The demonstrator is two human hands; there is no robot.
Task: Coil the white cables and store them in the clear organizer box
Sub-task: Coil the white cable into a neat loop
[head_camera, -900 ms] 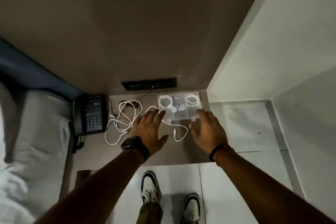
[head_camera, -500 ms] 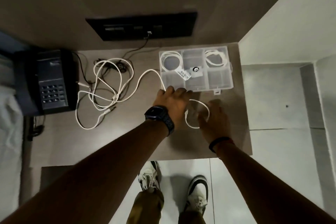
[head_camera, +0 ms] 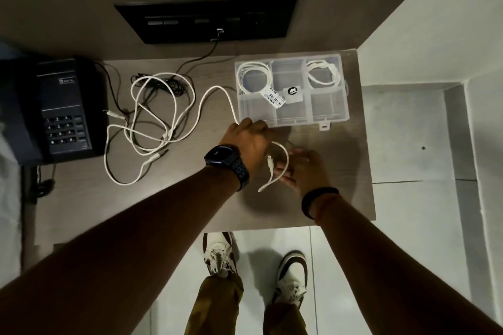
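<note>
Lifted off the wooden desk (head_camera: pixel 340 171) since a moment ago, a thin white cable (head_camera: pixel 283 163) loops between the left hand (head_camera: pixel 249 140) and right hand (head_camera: pixel 307 171), both pinching it beside the clear plastic organizer box (head_camera: pixel 334 114).

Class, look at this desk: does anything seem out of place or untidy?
Yes. White cables lie tangled in loose loops between the telephone and the clear organizer box, uncoiled, while two compartments already hold neat coils.

clear glossy plastic organizer box (head_camera: pixel 330 114) on matt wood-grain table (head_camera: pixel 340 171)
</note>
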